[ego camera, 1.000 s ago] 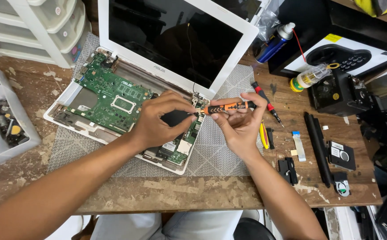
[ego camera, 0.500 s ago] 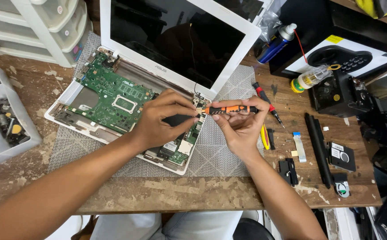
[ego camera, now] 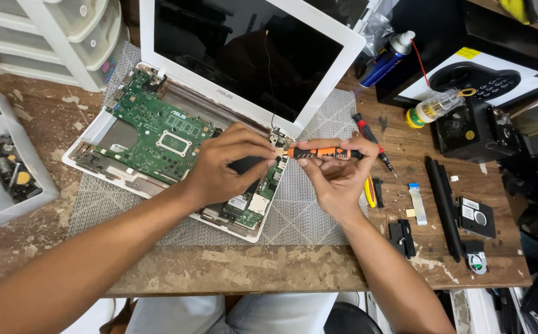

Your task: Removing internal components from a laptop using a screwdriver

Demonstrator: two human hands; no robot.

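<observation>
Beside the opened white laptop's green motherboard, the right hand pinches an orange-and-black screwdriver level; left hand fingertips pinch its tip, steadying it.

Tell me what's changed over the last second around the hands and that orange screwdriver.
Hardly anything. The right hand still holds the orange screwdriver level, its tip at the laptop hinge corner; the left hand still pinches there. The red screwdriver and spray can lie as before.
</observation>
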